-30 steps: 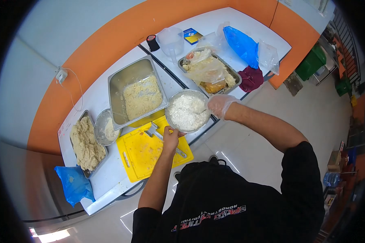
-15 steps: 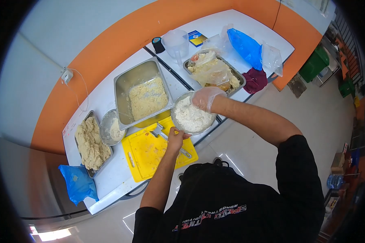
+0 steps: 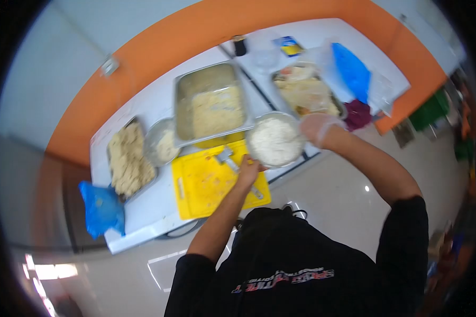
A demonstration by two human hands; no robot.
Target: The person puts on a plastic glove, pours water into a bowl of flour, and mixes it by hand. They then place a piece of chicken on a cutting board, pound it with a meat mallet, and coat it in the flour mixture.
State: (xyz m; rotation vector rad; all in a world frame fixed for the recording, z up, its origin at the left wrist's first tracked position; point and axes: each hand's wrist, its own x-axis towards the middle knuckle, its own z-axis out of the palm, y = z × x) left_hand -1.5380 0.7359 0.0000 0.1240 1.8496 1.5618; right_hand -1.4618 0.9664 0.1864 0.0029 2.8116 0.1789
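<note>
A round metal bowl [image 3: 276, 141] of white flour-like powder stands at the table's front edge. My bare left hand [image 3: 249, 170] grips its near-left rim, fingers curled against it. My right hand [image 3: 318, 129], in a clear plastic glove, is at the bowl's right rim, its fingers smeared by motion. Just beyond it lies a metal tray [image 3: 339, 108] of breaded-looking pieces partly covered by plastic. Beneath my left wrist, a metal meat mallet [image 3: 232, 164] rests on a yellow cutting board [image 3: 195, 185].
A deep steel pan [image 3: 182, 113] with crumbly coating stands behind the board. Further left are a smaller bowl [image 3: 154, 141] with powder, a heaped tray of pale coated pieces [image 3: 129, 161] and a blue bag [image 3: 103, 208]. Another blue bag [image 3: 351, 71] and a maroon cloth [image 3: 358, 114] lie right.
My right hand has moved from over the powder out to the bowl's right side. My left hand keeps its hold on the rim. The whole view has shifted and blurred.
</note>
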